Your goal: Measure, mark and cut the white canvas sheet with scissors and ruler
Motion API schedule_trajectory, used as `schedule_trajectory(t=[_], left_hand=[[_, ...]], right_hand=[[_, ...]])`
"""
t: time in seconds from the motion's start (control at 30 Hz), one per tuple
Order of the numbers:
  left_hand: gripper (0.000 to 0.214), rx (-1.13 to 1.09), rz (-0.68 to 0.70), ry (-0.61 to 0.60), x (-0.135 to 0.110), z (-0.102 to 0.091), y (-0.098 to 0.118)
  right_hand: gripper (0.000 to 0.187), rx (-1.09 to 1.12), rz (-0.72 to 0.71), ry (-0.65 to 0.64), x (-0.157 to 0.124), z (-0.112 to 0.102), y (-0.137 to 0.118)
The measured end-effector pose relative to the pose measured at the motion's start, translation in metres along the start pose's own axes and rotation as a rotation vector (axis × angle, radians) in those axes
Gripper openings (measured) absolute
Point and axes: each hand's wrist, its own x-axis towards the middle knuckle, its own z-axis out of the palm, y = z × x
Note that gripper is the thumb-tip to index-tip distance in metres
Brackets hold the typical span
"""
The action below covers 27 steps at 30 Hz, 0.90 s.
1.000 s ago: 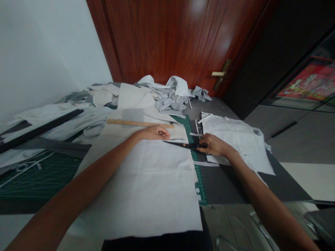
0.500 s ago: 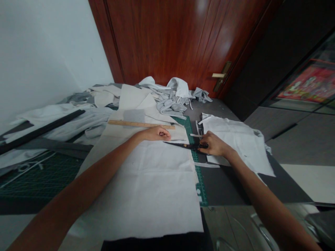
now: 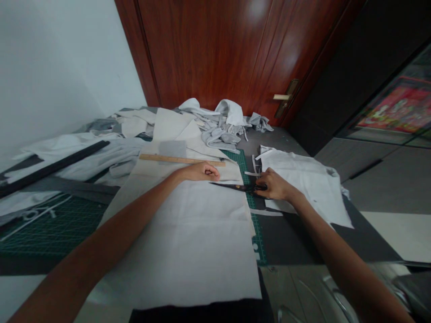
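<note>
A large piece of white fabric [image 3: 188,251] lies spread in front of me and hangs over the table's front edge. My left hand [image 3: 203,171] rests on its upper part with curled fingers, just below a wooden ruler [image 3: 182,159]. Whatever is between those fingertips is hidden. My right hand [image 3: 273,185] grips the handles of black scissors [image 3: 235,186]. Their blades point left along the fabric's folded upper edge, the tip close to my left fingertips. A grey rectangular piece [image 3: 172,147] lies above the ruler.
Green cutting mats [image 3: 259,233] lie under the fabric. Another white cloth [image 3: 306,184] and narrow strips [image 3: 266,212] are at the right. Heaped cloth scraps [image 3: 220,137] sit at the back, and a long black bar [image 3: 57,167] lies left. A wooden door [image 3: 215,54] stands behind the table.
The scissor blades look slightly more closed than before. Both hands stay in almost the same place, and the fabric has not visibly shifted.
</note>
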Motion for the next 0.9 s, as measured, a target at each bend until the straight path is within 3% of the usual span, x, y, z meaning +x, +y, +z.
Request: schedule_trajectory(t=[0.33,0.9], left_hand=[[0.05,-0.003,0.047,0.017,-0.001,0.0,0.001],[0.053,0.004,0.001,-0.017,-0.002,-0.001,0.004]], right_hand=[[0.028,0.049,0.007,-0.004,0.0,-0.003,-0.004],[0.034,0.071,-0.067,0.037,0.017,0.0,-0.006]])
